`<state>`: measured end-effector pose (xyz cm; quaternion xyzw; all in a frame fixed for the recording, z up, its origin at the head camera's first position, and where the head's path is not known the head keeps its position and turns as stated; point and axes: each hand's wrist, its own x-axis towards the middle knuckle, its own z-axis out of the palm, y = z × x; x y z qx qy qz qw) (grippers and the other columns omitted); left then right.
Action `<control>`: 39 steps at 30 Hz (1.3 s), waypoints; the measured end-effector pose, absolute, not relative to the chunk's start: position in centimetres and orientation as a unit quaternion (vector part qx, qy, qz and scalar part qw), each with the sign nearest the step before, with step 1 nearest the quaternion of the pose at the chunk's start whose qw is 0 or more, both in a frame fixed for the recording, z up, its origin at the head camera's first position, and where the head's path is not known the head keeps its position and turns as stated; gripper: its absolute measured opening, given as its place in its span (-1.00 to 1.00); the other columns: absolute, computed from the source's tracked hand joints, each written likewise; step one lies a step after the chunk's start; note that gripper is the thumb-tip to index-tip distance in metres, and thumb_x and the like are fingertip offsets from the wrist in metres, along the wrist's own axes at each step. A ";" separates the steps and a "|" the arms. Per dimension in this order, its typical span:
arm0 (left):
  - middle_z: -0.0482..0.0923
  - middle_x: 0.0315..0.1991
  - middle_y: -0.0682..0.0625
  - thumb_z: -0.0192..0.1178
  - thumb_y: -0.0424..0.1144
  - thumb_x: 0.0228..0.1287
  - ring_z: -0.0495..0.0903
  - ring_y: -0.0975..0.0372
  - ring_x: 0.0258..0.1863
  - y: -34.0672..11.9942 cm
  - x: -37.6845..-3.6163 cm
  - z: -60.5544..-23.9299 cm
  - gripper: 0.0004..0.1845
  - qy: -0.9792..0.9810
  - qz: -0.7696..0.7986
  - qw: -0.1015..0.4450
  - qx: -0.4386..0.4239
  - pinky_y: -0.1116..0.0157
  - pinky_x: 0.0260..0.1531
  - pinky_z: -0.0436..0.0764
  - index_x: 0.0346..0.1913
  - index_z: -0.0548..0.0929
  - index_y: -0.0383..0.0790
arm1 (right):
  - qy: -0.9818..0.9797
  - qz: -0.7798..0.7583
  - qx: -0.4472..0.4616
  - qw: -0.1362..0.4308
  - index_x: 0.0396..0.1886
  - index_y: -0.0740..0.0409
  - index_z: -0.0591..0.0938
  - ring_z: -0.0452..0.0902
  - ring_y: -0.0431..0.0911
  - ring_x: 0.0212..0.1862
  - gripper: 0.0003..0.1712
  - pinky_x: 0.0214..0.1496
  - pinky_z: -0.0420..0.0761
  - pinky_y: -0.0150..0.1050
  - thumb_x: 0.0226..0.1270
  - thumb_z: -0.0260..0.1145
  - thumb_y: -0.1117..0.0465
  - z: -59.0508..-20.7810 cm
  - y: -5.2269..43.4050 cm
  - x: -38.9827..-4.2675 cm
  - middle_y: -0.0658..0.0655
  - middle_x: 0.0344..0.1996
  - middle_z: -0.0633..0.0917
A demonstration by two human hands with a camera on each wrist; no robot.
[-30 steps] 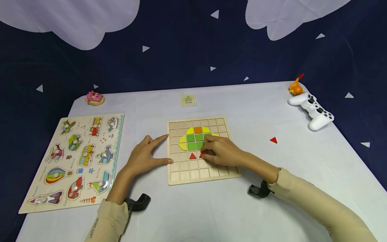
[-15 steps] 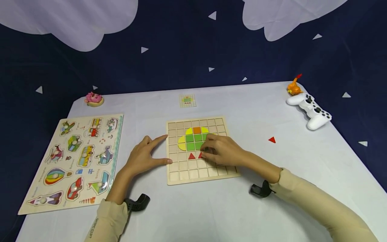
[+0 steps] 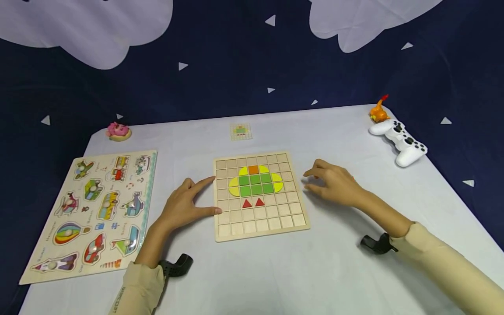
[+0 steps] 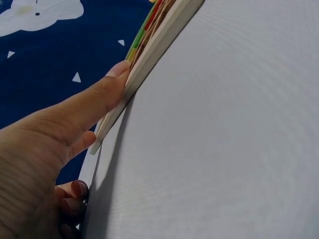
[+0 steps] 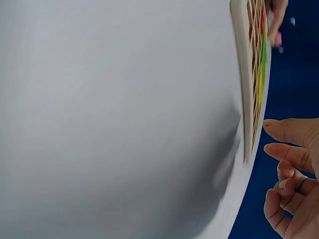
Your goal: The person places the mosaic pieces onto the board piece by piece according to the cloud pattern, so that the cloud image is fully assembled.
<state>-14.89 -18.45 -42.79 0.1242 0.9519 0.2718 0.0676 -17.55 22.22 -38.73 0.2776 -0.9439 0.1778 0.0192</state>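
Note:
A wooden grid board (image 3: 224, 236) lies mid-table. Green squares (image 3: 255, 179), an orange square (image 3: 253, 169) and yellow rounded pieces (image 3: 277, 183) form a shape on it. Below them two red triangles (image 3: 259, 202) sit in adjoining cells. My left hand (image 3: 182, 205) touches the board's left edge with thumb and index finger spread; the left wrist view shows the thumb (image 4: 97, 97) against the rim. Just off the board's right side is my right hand (image 3: 334, 183), holding nothing, fingers loosely bent and thumb apart from the index finger. It mostly hides a loose red piece on the table.
Beyond the board lies a small pattern card (image 3: 241, 131). A vehicle peg puzzle (image 3: 94, 214) takes up the left side. Far right are a white game controller (image 3: 400, 142) and an orange figurine (image 3: 379, 113); a pink toy (image 3: 118, 131) sits back left.
My right hand has left the second red triangle on the board and moved right, over the loose red triangle. The left hand stays at the board's edge.

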 end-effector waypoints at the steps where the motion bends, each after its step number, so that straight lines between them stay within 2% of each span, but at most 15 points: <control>1: 0.28 -0.34 -0.06 0.50 0.28 -0.13 0.21 0.17 -0.46 -18.5 -14.9 -42.8 0.04 0.952 0.272 0.069 0.124 0.27 -0.44 0.22 0.47 0.36 0.06 | -0.948 0.172 0.267 0.023 -0.07 0.23 0.75 0.54 -0.09 -0.30 -0.65 -0.33 0.49 -0.20 0.15 0.51 0.18 -38.8 22.9 -17.6 0.06 -0.32 0.58; 10: 0.29 -0.34 -0.06 0.50 0.29 -0.14 0.22 0.18 -0.46 -18.9 -14.8 -43.2 0.05 0.953 0.268 0.067 0.123 0.27 -0.44 0.22 0.48 0.35 0.07 | -0.963 0.142 0.221 0.052 -0.11 0.21 0.76 0.46 -0.12 -0.37 -0.67 -0.39 0.44 -0.18 0.12 0.51 0.19 -39.2 27.3 -17.4 0.06 -0.32 0.57; 18: 0.30 -0.33 -0.06 0.49 0.30 -0.14 0.22 0.17 -0.45 -18.9 -14.7 -43.3 0.04 0.953 0.270 0.068 0.120 0.28 -0.44 0.23 0.47 0.36 0.07 | -0.972 0.124 0.187 0.063 -0.14 0.28 0.76 0.39 -0.14 -0.44 -0.67 -0.47 0.39 -0.21 0.10 0.53 0.22 -39.4 29.7 -16.8 0.13 -0.31 0.56; 29: 0.29 -0.34 -0.06 0.50 0.28 -0.13 0.21 0.17 -0.45 -18.8 -14.6 -43.1 0.03 0.953 0.270 0.063 0.123 0.27 -0.44 0.21 0.47 0.37 0.05 | -0.980 0.131 0.142 0.044 -0.20 0.31 0.77 0.46 -0.07 -0.40 -0.68 -0.45 0.43 -0.13 0.14 0.52 0.15 -39.5 31.5 -16.4 0.15 -0.32 0.56; 39: 0.28 -0.34 -0.05 0.49 0.29 -0.14 0.21 0.18 -0.46 -18.5 -14.8 -43.0 0.04 0.953 0.269 0.063 0.127 0.27 -0.44 0.21 0.47 0.36 0.06 | -0.976 0.149 0.147 0.063 -0.35 0.20 0.78 0.49 -0.09 -0.39 -0.84 -0.39 0.45 -0.09 0.11 0.52 0.21 -39.9 31.8 -16.2 0.06 -0.37 0.57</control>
